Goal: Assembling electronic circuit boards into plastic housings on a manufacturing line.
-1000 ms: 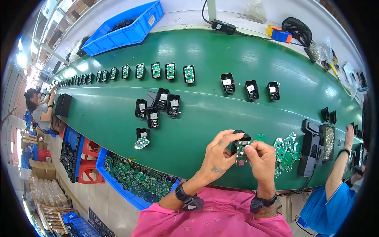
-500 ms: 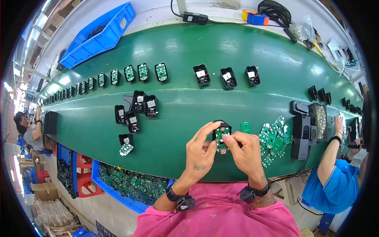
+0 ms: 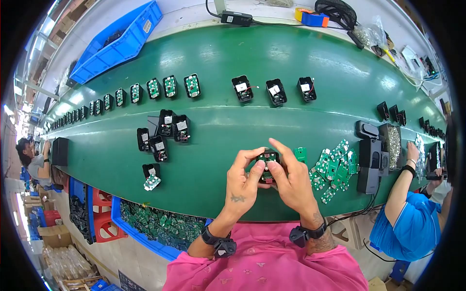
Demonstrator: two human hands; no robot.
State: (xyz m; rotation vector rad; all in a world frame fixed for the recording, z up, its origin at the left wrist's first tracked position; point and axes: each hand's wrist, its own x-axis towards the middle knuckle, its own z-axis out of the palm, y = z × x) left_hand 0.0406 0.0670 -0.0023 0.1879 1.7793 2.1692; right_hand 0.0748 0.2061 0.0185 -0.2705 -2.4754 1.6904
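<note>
Just below the frame's centre, the left hand [image 3: 241,182] and right hand [image 3: 291,182] both close their fingers around a small black housing [image 3: 267,165] with a green circuit board [image 3: 267,156] sitting in its top. This looks like seating the board; pressing it home calls for even thumb pressure. More loose boards [image 3: 332,167] lie just right, on the green belt [image 3: 218,58].

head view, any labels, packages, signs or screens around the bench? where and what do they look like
White label: small rectangle on the blue bin's side, top left.
White stickers: small squares inside three open black housings, belt centre top.
Cardboard boxes: brown, on the floor, lower left.
Clear bags: pale stacks, bottom left floor.
No screens or signs visible.
</note>
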